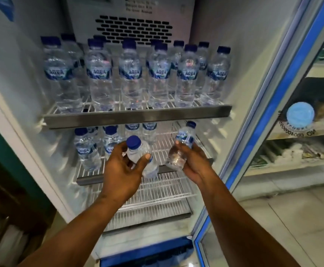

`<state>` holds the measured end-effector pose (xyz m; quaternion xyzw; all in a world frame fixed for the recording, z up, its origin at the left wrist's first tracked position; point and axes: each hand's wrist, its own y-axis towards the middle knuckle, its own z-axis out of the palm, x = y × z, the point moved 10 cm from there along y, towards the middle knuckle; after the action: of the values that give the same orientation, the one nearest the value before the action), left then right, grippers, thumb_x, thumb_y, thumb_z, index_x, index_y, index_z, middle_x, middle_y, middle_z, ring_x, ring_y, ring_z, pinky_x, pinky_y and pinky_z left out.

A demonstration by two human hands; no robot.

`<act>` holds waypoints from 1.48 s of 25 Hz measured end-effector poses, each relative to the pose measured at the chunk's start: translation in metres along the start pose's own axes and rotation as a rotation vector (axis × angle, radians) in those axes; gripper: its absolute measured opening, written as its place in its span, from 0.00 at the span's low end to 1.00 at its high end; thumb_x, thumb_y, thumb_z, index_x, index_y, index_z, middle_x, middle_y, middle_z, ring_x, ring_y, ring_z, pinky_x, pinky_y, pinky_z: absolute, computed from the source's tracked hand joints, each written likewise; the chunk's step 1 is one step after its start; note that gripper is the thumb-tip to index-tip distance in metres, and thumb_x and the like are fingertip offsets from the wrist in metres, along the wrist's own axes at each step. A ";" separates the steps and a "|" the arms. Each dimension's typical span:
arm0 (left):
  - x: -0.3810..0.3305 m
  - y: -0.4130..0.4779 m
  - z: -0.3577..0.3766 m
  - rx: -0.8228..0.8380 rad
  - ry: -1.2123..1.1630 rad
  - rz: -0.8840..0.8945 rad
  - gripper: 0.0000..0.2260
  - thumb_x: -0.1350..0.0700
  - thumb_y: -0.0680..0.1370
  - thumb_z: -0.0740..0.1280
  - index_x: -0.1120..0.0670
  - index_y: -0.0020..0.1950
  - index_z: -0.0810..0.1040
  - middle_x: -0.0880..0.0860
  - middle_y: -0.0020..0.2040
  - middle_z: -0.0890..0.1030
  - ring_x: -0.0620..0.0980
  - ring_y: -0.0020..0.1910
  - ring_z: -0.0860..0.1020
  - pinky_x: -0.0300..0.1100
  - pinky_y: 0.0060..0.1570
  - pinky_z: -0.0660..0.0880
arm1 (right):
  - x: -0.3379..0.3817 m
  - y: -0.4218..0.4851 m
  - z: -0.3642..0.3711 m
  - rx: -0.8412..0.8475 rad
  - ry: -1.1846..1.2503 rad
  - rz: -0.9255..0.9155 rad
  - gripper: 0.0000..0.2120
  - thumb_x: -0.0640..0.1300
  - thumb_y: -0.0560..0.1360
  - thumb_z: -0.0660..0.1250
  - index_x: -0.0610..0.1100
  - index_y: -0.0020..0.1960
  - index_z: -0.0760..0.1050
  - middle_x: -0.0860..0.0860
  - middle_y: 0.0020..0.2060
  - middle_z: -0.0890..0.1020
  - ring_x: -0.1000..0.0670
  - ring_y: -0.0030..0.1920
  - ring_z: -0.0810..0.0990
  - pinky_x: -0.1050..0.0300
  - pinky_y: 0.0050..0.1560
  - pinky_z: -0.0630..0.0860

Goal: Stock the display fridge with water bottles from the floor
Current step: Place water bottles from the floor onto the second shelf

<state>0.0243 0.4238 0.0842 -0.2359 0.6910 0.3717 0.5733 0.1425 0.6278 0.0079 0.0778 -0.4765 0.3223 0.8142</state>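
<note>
The display fridge (18, 97) stands open in front of me. My left hand (121, 168) grips a small blue-capped water bottle (138, 151) around its body, just in front of the middle wire shelf (163, 145). My right hand (191, 162) holds a second small bottle (184, 141) by its lower half, tilted, over the right side of that shelf. Several small bottles (86, 149) stand on the left and back of the middle shelf. The top shelf (138, 115) carries rows of larger bottles (130, 74).
The glass door (269, 116) is swung open to the right, with store shelves visible through it. Two lower wire shelves (157, 193) sit below my hands. A dark wooden piece of furniture (12, 189) stands left of the fridge. Tiled floor (302, 218) lies at right.
</note>
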 end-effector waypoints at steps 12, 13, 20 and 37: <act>0.049 0.056 0.028 -0.033 0.181 0.039 0.21 0.45 0.72 0.74 0.34 0.61 0.69 0.46 0.58 0.81 0.46 0.56 0.80 0.47 0.58 0.77 | 0.015 0.133 0.006 0.040 -0.756 -0.207 0.28 0.31 0.71 0.74 0.44 0.68 0.70 0.52 0.57 0.81 0.56 0.55 0.80 0.60 0.55 0.78; 0.054 0.060 0.029 -0.028 0.204 0.040 0.21 0.43 0.71 0.73 0.32 0.59 0.69 0.47 0.58 0.81 0.47 0.56 0.80 0.51 0.58 0.78 | 0.013 0.135 0.006 0.046 -0.787 -0.208 0.28 0.32 0.72 0.73 0.45 0.69 0.69 0.51 0.58 0.80 0.55 0.55 0.80 0.60 0.55 0.77; 0.070 0.088 0.046 0.024 0.329 0.061 0.17 0.44 0.75 0.71 0.33 0.61 0.70 0.45 0.58 0.81 0.46 0.55 0.80 0.52 0.58 0.78 | 0.011 0.145 0.004 0.007 -0.969 -0.287 0.30 0.40 0.73 0.73 0.47 0.72 0.66 0.49 0.66 0.77 0.48 0.63 0.77 0.57 0.58 0.73; 0.064 0.083 0.057 0.084 0.539 0.050 0.32 0.47 0.77 0.69 0.52 0.77 0.60 0.53 0.69 0.74 0.53 0.63 0.75 0.40 0.58 0.68 | 0.000 0.137 -0.009 -0.218 -1.162 -0.323 0.37 0.45 0.70 0.76 0.41 0.74 0.64 0.43 0.69 0.73 0.43 0.68 0.73 0.51 0.68 0.72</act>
<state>-0.0179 0.5257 0.0385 -0.2849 0.8391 0.2806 0.3687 0.0672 0.7381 -0.0219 0.2283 -0.8551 0.0488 0.4629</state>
